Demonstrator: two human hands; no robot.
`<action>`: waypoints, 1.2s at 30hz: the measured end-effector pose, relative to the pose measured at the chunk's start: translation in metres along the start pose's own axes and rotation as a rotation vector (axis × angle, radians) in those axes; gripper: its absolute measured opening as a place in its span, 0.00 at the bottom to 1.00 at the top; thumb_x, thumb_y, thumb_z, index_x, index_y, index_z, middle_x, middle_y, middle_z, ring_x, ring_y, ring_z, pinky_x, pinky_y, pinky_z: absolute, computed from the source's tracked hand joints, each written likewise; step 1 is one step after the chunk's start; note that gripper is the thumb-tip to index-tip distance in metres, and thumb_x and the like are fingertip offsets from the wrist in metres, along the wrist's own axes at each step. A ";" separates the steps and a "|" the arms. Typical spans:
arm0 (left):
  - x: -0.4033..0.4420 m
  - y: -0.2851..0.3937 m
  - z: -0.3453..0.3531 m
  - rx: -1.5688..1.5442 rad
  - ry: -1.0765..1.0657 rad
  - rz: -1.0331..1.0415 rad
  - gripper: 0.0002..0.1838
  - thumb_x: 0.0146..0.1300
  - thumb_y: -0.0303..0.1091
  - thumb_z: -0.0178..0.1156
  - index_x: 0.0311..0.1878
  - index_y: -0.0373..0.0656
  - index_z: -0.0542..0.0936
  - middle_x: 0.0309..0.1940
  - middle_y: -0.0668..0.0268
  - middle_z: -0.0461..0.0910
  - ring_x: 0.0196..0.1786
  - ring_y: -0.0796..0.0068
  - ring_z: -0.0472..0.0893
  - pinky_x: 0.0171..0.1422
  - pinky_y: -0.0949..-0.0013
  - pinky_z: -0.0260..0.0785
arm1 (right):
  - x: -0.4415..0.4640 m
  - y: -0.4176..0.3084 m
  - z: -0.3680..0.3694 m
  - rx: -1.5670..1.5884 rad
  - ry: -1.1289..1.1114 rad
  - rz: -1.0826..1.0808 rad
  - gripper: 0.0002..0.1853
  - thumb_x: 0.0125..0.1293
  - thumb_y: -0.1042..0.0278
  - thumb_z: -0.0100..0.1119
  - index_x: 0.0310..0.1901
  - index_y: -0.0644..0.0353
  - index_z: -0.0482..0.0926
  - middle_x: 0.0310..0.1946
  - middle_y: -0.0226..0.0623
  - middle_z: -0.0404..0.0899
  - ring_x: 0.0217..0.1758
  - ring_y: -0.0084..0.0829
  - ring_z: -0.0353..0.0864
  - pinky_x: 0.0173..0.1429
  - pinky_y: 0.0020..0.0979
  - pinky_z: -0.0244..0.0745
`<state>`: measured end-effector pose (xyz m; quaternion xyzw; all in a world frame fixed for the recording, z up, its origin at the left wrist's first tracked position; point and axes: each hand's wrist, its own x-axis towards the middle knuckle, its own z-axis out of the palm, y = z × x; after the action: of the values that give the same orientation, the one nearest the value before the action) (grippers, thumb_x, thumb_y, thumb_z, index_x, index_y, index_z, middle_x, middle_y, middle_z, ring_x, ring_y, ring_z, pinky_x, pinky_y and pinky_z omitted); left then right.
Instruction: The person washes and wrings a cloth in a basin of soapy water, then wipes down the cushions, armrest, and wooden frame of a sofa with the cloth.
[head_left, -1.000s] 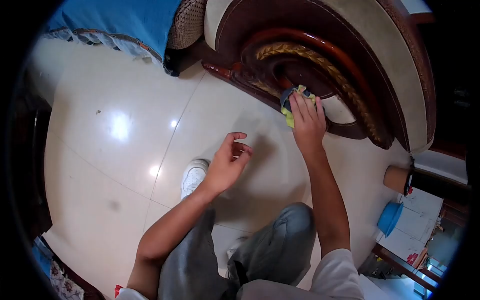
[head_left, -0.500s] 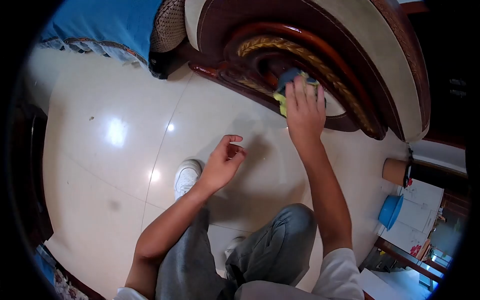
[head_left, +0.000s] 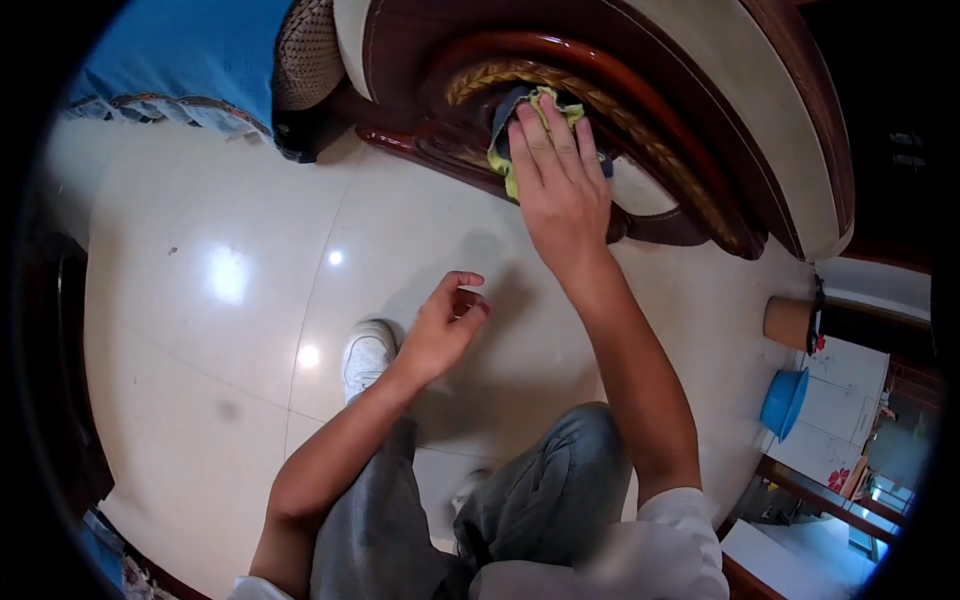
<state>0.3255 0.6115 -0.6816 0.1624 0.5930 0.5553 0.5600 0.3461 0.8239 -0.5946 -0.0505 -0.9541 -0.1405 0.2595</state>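
Observation:
My right hand (head_left: 563, 195) presses a dark blue and yellow-green cloth (head_left: 503, 160) against the carved end of a brown and cream sofa arm (head_left: 690, 75). Its fingers lie extended over the cloth, which bunches out around them. Beneath and beside the cloth runs glossy red-brown trim with a gold leaf-pattern band (head_left: 640, 128). My left hand (head_left: 446, 325) hangs over the floor near my knee, holding nothing, with its fingers loosely curled and the thumb apart from them.
Pale glossy tiles form the floor (head_left: 200, 330). A blue cover (head_left: 190, 60) hangs at upper left beside a woven brown cushion (head_left: 307, 55). My white shoe (head_left: 368, 355) is below my left hand. At right stand a brown bin (head_left: 788, 322), a blue basin (head_left: 784, 403) and white cabinets (head_left: 840, 400).
My right hand has slid the cloth leftward and slightly up along the carved panel. The view has shifted a little. My left hand keeps the same loose pose.

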 end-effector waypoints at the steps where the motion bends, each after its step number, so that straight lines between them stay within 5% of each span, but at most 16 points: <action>1: 0.000 -0.002 0.003 0.000 -0.016 0.002 0.19 0.75 0.33 0.60 0.65 0.40 0.72 0.50 0.60 0.83 0.54 0.72 0.81 0.63 0.67 0.72 | -0.006 0.002 0.005 -0.018 0.000 -0.007 0.17 0.65 0.76 0.61 0.55 0.67 0.80 0.62 0.48 0.79 0.73 0.49 0.73 0.74 0.52 0.70; 8: -0.007 0.002 0.004 0.060 -0.054 -0.025 0.19 0.75 0.35 0.59 0.64 0.39 0.72 0.49 0.62 0.83 0.50 0.74 0.80 0.58 0.69 0.72 | -0.112 0.000 0.008 0.058 -0.159 0.288 0.21 0.60 0.84 0.60 0.57 0.71 0.78 0.65 0.53 0.75 0.74 0.56 0.70 0.74 0.53 0.70; 14: -0.005 -0.006 0.002 0.062 -0.058 0.006 0.20 0.75 0.35 0.60 0.64 0.38 0.72 0.49 0.62 0.83 0.50 0.75 0.80 0.57 0.69 0.72 | -0.035 -0.010 0.010 0.111 -0.003 0.345 0.30 0.55 0.89 0.57 0.63 0.72 0.74 0.69 0.60 0.69 0.74 0.63 0.65 0.76 0.56 0.64; 17: -0.003 -0.001 0.005 0.083 -0.058 -0.018 0.20 0.75 0.35 0.60 0.64 0.37 0.73 0.50 0.61 0.83 0.51 0.73 0.81 0.58 0.68 0.72 | -0.037 -0.022 0.038 0.012 0.030 0.396 0.41 0.50 0.84 0.64 0.71 0.70 0.67 0.76 0.63 0.59 0.79 0.68 0.56 0.79 0.57 0.58; 22: 0.002 -0.015 0.017 0.171 -0.074 0.054 0.20 0.73 0.35 0.60 0.62 0.34 0.73 0.52 0.56 0.84 0.54 0.68 0.82 0.61 0.65 0.73 | 0.000 -0.064 0.061 0.267 0.171 0.671 0.48 0.56 0.81 0.59 0.79 0.72 0.50 0.80 0.71 0.39 0.85 0.70 0.31 0.85 0.58 0.41; 24: -0.003 -0.019 0.020 0.324 -0.029 0.179 0.21 0.70 0.35 0.60 0.62 0.34 0.74 0.50 0.53 0.85 0.52 0.65 0.85 0.60 0.63 0.75 | 0.018 -0.077 0.069 0.262 0.224 0.763 0.45 0.55 0.82 0.60 0.77 0.73 0.53 0.78 0.72 0.43 0.84 0.72 0.34 0.84 0.59 0.43; 28: -0.003 -0.019 0.017 0.135 -0.058 0.029 0.21 0.71 0.33 0.59 0.63 0.32 0.73 0.50 0.54 0.85 0.53 0.67 0.84 0.62 0.64 0.74 | 0.009 -0.071 0.080 0.180 0.215 0.650 0.37 0.57 0.82 0.59 0.71 0.73 0.64 0.75 0.63 0.59 0.82 0.65 0.53 0.82 0.59 0.51; 32: -0.001 -0.022 0.014 0.078 -0.112 -0.060 0.18 0.74 0.30 0.58 0.64 0.34 0.72 0.51 0.57 0.83 0.55 0.69 0.81 0.64 0.66 0.72 | -0.013 -0.044 0.079 0.041 0.183 0.368 0.18 0.65 0.75 0.61 0.56 0.67 0.81 0.62 0.41 0.79 0.68 0.38 0.76 0.77 0.52 0.66; 36: -0.003 -0.017 0.016 0.068 -0.134 -0.043 0.16 0.76 0.29 0.57 0.63 0.36 0.72 0.49 0.59 0.83 0.53 0.71 0.80 0.64 0.67 0.72 | -0.024 -0.027 0.064 -0.029 0.127 0.201 0.19 0.63 0.72 0.62 0.56 0.65 0.81 0.56 0.36 0.81 0.62 0.33 0.78 0.73 0.47 0.69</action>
<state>0.3470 0.6113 -0.6905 0.2055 0.5761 0.5104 0.6045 0.3315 0.8160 -0.6664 -0.1408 -0.9237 -0.1305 0.3314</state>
